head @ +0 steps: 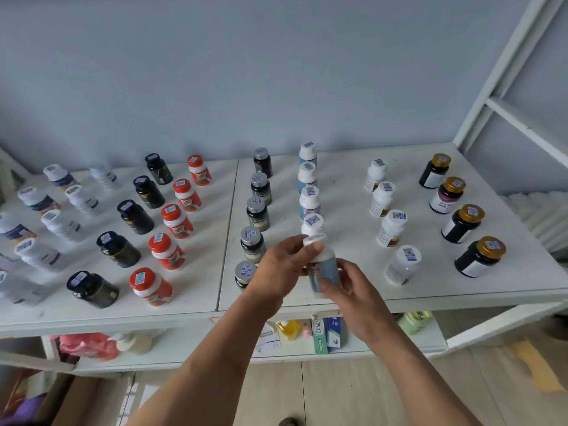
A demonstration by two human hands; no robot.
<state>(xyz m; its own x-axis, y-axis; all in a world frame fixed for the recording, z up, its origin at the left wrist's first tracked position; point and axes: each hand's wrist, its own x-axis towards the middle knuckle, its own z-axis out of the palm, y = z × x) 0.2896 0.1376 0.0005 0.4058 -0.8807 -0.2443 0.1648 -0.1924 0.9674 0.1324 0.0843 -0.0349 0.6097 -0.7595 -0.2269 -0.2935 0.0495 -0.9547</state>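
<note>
Above the white shelf (pixel 341 195), the left hand (pixel 282 267) and right hand (pixel 355 298) pinch a tilted white-capped, blue-labelled bottle (pixel 327 267) with curled fingers (pixel 309 252).

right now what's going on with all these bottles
A person holds a white-capped bottle with a blue label in both hands, at the front of the white shelf. The left hand grips it near the cap and the right hand grips its lower body. It sits at the near end of a row of four matching bottles. Other bottles stand in rows by kind on either side.
</note>
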